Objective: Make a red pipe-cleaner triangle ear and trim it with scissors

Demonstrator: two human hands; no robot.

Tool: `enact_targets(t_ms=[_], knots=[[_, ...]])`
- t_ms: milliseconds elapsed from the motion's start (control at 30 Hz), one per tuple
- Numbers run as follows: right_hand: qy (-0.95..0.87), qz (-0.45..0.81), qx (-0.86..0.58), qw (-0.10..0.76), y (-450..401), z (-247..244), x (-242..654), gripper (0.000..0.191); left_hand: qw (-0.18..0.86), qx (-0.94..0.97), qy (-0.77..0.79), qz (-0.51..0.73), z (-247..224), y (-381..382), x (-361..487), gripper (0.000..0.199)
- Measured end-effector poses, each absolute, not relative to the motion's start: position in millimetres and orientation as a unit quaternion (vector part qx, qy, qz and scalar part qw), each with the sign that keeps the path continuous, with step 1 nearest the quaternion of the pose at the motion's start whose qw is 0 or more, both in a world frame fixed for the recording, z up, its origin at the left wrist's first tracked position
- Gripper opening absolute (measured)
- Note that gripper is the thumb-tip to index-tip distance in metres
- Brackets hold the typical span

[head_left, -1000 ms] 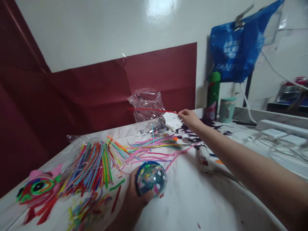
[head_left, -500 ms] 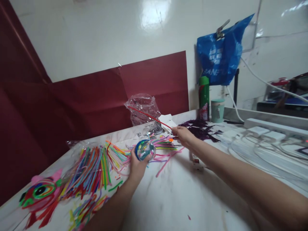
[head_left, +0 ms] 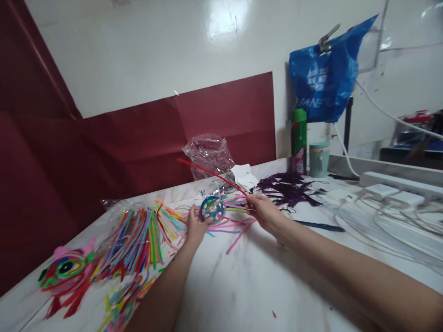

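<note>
Your left hand (head_left: 196, 227): curled round the clear blue-rimmed ball (head_left: 213, 210), toward the bench's (head_left: 221, 286) rear edge | your right hand (head_left: 262, 211): pinching one end of the red pipe cleaner (head_left: 212, 173), raised, slanting up-left

Left arm (head_left: 166, 286) and right arm (head_left: 332, 258) outstretched, left fingers (head_left: 192, 215) curved, right fingers (head_left: 252, 201) pinched.
</note>
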State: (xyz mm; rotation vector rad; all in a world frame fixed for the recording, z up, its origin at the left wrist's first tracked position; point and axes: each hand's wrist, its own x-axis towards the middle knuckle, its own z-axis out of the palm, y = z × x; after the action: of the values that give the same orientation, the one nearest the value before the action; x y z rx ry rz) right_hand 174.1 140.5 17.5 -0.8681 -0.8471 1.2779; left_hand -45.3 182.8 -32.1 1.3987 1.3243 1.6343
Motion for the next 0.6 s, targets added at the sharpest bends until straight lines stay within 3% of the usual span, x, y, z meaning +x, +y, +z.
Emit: enact_targets(t_ms=[100,200,300,400,600], knots=[[-0.373,0.575,-0.378,0.622,130.4,12.7,167.0,0.013,0.272,0.505,0.523,0.631,-25.4,156.4,-50.3,0.057],[-0.399,0.600,-0.374,0.584,109.9,2.9,145.5,0.015,0.315,0.533,0.513,0.594,-23.1,114.6,-44.0,0.031],[-0.435,0.626,-0.361,0.537,84.2,-14.9,115.8,0.019,0.454,0.550,0.482,0.508,-28.5,77.5,-32.9,0.031],[-0.529,0.601,-0.339,0.494,65.1,-37.9,94.1,0.019,0.462,0.512,0.482,0.540,-39.4,61.4,-31.5,0.027],[-0.649,0.466,-0.338,0.497,62.5,-53.3,98.6,0.024,0.476,0.490,0.469,0.560,-47.9,65.7,-44.6,0.031]])
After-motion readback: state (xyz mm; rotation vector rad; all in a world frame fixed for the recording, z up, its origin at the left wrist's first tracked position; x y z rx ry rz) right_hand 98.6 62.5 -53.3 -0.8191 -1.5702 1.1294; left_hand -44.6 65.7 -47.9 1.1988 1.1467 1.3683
